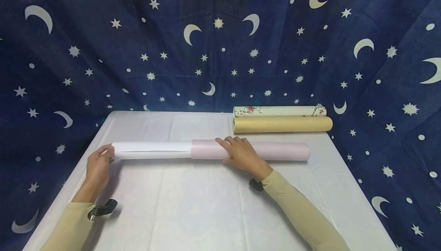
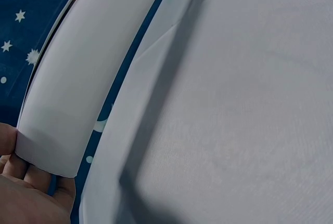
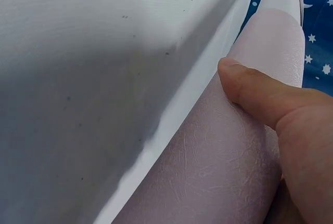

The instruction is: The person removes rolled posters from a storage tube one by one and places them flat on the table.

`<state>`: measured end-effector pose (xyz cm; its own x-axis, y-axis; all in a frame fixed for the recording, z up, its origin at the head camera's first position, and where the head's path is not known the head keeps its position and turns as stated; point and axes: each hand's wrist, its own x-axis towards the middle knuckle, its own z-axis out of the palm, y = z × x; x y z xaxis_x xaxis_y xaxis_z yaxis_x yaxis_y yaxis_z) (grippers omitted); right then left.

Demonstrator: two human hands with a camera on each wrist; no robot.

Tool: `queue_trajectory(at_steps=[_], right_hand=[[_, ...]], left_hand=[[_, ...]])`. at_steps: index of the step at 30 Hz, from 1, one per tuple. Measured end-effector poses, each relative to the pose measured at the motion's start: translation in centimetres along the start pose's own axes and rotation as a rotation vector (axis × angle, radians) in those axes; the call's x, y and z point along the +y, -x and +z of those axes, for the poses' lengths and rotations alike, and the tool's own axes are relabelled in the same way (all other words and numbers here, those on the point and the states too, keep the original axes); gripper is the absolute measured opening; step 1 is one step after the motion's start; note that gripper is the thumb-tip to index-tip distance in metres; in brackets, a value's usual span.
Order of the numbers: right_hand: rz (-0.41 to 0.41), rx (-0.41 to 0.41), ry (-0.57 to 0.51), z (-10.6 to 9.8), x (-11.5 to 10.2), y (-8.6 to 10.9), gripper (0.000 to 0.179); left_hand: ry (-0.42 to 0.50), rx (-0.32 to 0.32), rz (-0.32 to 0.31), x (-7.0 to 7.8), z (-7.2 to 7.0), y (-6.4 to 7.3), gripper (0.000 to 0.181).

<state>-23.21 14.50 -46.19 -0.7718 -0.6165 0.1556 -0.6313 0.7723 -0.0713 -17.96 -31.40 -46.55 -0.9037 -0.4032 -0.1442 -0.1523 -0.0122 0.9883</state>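
A pink roll of textured paper [image 1: 282, 151] lies crosswise in front of me, with a white rolled sheet [image 1: 153, 150] sticking out of its left end. A lengthwise seam runs along the white sheet. My left hand [image 1: 98, 170] pinches the sheet's far left end between thumb and fingers; the left wrist view shows the thumb on the edge of the white sheet [image 2: 78, 89] and fingers behind it. Around the middle of the pink roll [image 3: 208, 167] my right hand [image 1: 245, 155] holds on, its thumb [image 3: 255, 86] along the near side.
Behind the pink roll, at the back right of the white-covered table [image 1: 193, 212], lie a yellow roll [image 1: 282, 124] and a cream roll with red flowers [image 1: 286, 111], side by side. A dark blue cloth [image 1: 220, 44] with moons and stars hangs around the table.
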Motion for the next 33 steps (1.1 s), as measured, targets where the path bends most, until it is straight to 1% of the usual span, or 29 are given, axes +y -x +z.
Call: queue_trajectory(at_steps=[1,3,8,13,17,21,23,24,27,30,33], right_hand=[[0.002,0.002,-0.005,0.0,0.1,0.1,0.082],[0.006,0.005,-0.009,-0.1,0.2,0.2,0.081],[0.008,0.017,0.008,-0.1,0.6,0.5,0.081],[0.016,0.010,0.023,-0.4,0.9,0.6,0.082],[0.027,-0.001,0.013,-0.6,0.9,0.6,0.082],[0.034,0.008,0.010,-0.6,1.2,0.6,0.082],[0.034,0.013,0.008,-0.6,1.3,0.6,0.081],[0.033,0.017,0.005,-0.6,1.3,0.7,0.081],[0.031,0.021,-0.007,-0.6,1.4,0.7,0.081],[0.034,0.025,-0.018,-0.6,1.5,0.8,0.081],[0.047,0.027,-0.022,-0.6,1.8,1.0,0.081]], left_hand=[[0.011,0.004,-0.001,0.0,-0.1,-0.1,0.019],[0.006,0.009,-0.002,-0.1,-0.2,-0.2,0.019],[-0.068,0.009,-0.019,-0.3,-0.5,-0.4,0.038],[-0.065,0.013,-0.044,-0.3,-0.5,-0.5,0.044],[-0.048,0.015,-0.049,-0.1,-0.6,-0.4,0.044],[0.019,0.047,-0.055,0.0,-0.9,-0.4,0.030],[0.035,0.060,-0.051,0.0,-1.1,-0.3,0.028],[0.040,0.067,-0.050,0.0,-1.2,-0.3,0.029],[0.009,0.072,-0.049,-0.1,-1.5,-0.4,0.040],[-0.003,0.096,-0.064,-0.2,-2.0,-0.5,0.048],[0.025,0.136,-0.084,-0.3,-2.5,-0.5,0.049]])
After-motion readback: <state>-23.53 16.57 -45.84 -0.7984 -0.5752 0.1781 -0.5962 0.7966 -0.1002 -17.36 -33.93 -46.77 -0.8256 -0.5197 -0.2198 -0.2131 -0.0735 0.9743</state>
